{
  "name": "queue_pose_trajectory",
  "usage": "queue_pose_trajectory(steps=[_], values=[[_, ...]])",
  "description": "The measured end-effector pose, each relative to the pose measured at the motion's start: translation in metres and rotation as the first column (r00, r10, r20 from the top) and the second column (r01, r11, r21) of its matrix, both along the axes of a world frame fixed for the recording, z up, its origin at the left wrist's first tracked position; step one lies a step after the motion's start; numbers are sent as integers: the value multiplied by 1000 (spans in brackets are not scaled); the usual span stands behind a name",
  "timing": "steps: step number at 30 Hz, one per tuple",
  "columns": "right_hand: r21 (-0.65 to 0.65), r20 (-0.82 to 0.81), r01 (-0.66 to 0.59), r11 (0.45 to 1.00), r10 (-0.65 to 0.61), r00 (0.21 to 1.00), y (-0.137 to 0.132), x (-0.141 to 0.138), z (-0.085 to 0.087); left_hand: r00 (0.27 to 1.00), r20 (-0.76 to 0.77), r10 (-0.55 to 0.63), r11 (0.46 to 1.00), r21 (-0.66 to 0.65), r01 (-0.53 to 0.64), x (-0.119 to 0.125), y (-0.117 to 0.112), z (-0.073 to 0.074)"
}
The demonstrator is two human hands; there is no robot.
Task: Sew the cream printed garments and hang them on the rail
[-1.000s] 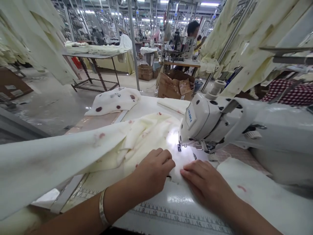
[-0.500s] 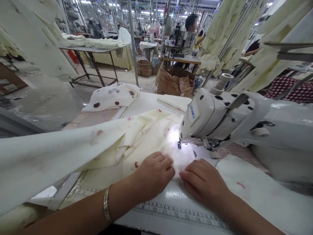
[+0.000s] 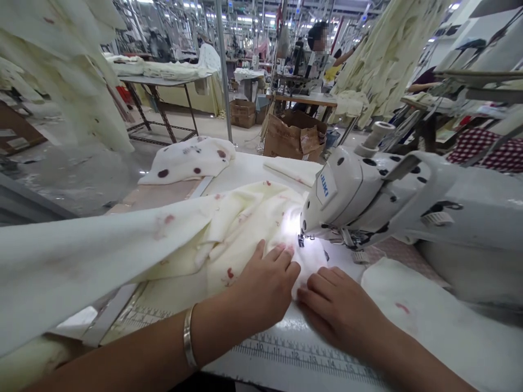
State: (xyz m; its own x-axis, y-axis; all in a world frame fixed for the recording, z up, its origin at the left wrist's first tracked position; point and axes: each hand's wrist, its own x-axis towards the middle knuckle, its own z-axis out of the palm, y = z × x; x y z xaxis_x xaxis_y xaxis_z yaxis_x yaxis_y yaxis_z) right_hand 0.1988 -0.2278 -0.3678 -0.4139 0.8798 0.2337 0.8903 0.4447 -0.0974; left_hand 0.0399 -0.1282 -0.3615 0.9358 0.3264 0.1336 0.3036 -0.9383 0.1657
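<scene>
Cream fleece fabric (image 3: 253, 212) with small reddish prints lies bunched across the machine bed, and one long fold of it stretches off to the left. Its front part runs toward the presser foot (image 3: 301, 240) of a white sewing machine (image 3: 347, 190), under a bright lamp. My left hand (image 3: 265, 283), with a bangle at the wrist, rests on this fabric left of the foot, fingers spread and pressing down; its thumb is hidden. In front of the foot my right hand (image 3: 335, 299) has its fingers curled closed at the fabric's near edge.
A ruler strip (image 3: 302, 356) runs along the table's front edge. White spotted fabric (image 3: 192, 158) lies at the back left, and another cream piece (image 3: 433, 305) at the right. Beyond stand cardboard boxes (image 3: 292, 136), a fabric-laden table (image 3: 163, 81) and a seated person (image 3: 318, 60).
My left hand has shifted slightly right and forward, and its fingers have spread from a curled pose. The right hand stays almost in place. The view has shifted slightly.
</scene>
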Motion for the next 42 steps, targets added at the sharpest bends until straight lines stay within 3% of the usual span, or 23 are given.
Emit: queue_pose_trajectory(steps=[8, 13, 18, 25, 29, 36, 42], values=[[-69, -129, 46, 997, -55, 990, -1, 1, -4, 1000, -14, -14, 999, -46, 13, -1, 2, 14], [-46, -188, 47, 998, -55, 981, -3, 1, -4, 1000, -14, 24, 997, -78, -25, 3, 2, 5], [-26, -218, 63, 998, -67, 974, -1, 2, -6, 1000, -11, -27, 988, -155, 24, 3, 17, 0], [-169, -304, 89, 982, -138, 943, -1, 4, -4, 999, 47, -23, 991, -131, 29, 3, 19, -3], [-137, -258, 98, 986, -131, 957, 1, 7, -6, 998, 67, -5, 987, -159, 15, 6, 23, -9], [-62, -85, 230, 971, -235, 968, 28, 31, -13, 998, 55, 9, 979, -203, 2, 31, 58, -12], [-79, -106, 219, 973, -227, 968, 19, 28, -14, 996, 92, -5, 986, -163, 20, 28, 49, -19]])
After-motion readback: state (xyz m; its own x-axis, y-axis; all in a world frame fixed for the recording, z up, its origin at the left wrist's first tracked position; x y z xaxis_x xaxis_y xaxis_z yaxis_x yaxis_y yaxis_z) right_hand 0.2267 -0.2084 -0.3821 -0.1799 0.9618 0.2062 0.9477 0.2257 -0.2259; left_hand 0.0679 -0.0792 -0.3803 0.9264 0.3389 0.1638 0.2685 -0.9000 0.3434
